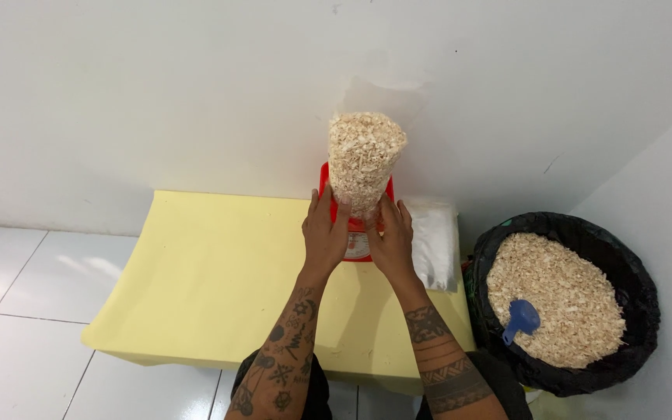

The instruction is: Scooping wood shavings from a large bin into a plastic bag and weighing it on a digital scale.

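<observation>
Hands: left hand (324, 233) and right hand (390, 239) cup the bag (365, 159) of shavings, upright on the red scale (357, 233).
Counter: yellow counter (219, 272); bin (565, 303) right.
Tip: steady the bag, press lightly.

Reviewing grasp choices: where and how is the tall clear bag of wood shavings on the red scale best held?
Probably low on the bag of shavings, from both flanks: it stands tall and upright on the small red scale and widens upward, so it looks top-heavy. The left hand and right hand cup its base from opposite sides.
</observation>
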